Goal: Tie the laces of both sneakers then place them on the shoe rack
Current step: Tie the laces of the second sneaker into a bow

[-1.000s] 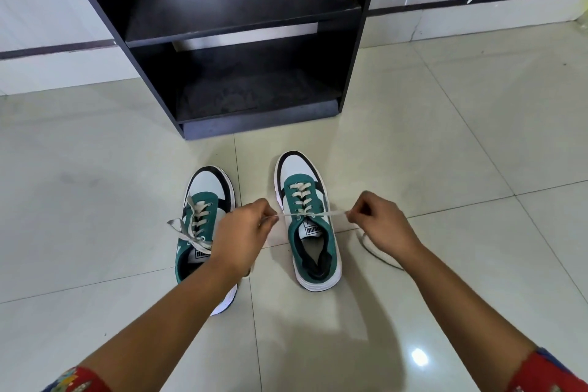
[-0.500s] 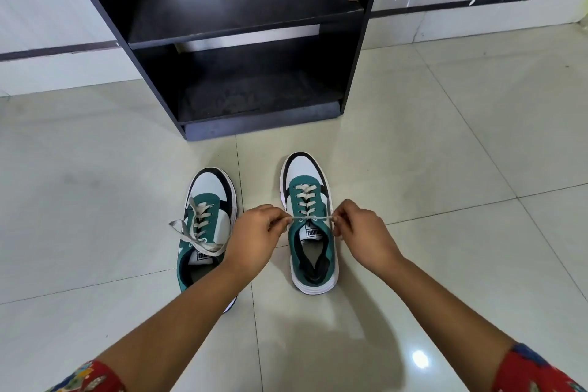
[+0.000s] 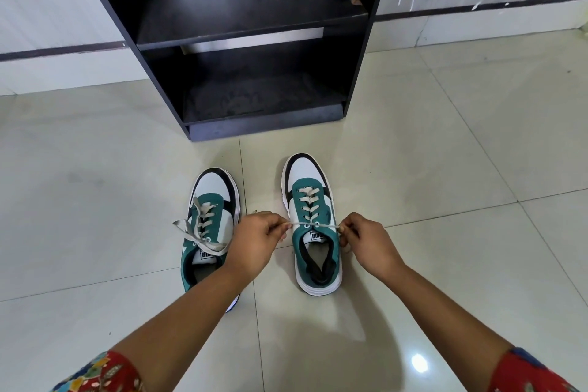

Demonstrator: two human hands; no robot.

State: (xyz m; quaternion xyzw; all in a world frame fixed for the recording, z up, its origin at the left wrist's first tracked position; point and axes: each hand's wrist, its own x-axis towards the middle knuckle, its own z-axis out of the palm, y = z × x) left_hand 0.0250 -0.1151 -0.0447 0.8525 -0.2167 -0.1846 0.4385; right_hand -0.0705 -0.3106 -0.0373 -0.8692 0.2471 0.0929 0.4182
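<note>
On pale tiled floor [image 3: 445, 143], clear all round: 2 green-white lace-up sneakers [image 3: 313, 219], 1 black wooden shoe rack [image 3: 254, 25] far. Left hand [image 3: 254, 242] & right hand [image 3: 366, 242] each pinch right sneaker's cream lace [image 3: 324, 225], pulled taut.

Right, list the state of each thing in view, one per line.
Right sneaker: on floor, laces pulled taut sideways, no bow yet.
Left sneaker: on floor, laces loose.
Shoe rack: both visible shelves bare.
Left hand: pinching a lace end.
Right hand: pinching a lace end.
</note>
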